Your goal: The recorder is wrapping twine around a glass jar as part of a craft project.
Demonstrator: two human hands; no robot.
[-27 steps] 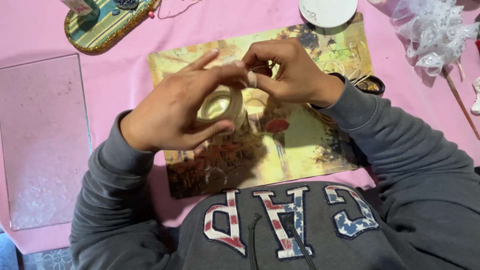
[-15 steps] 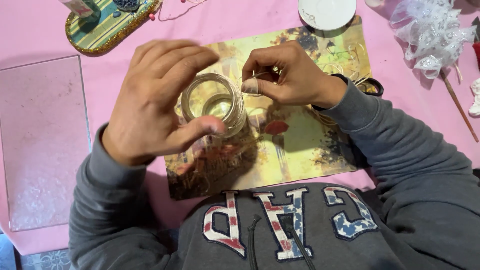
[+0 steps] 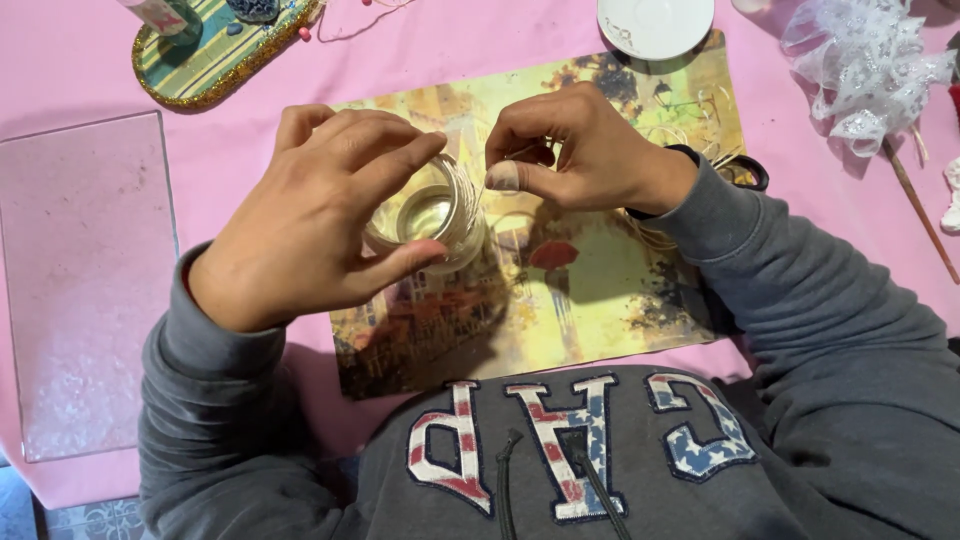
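My left hand [image 3: 310, 220] grips a small clear glass jar [image 3: 430, 215] between thumb and fingers, its open mouth turned toward me, above a painted picture mat [image 3: 600, 280]. Thin pale twine [image 3: 468, 190] is wound around the jar's neck. My right hand [image 3: 570, 150] sits just right of the jar and pinches the twine's free end between thumb and forefinger. Most of the jar's body is hidden by my left fingers.
A clear glass pane [image 3: 85, 280] lies at the left on the pink tablecloth [image 3: 230, 140]. A glittery striped oval tray [image 3: 215, 55] is at the top left, a white saucer [image 3: 655, 25] at the top, white lace ribbon [image 3: 860, 70] and a thin stick [image 3: 920, 215] at the right.
My left hand has turned the jar so that its mouth faces me more openly. My right hand has stayed beside it, still pinching the twine.
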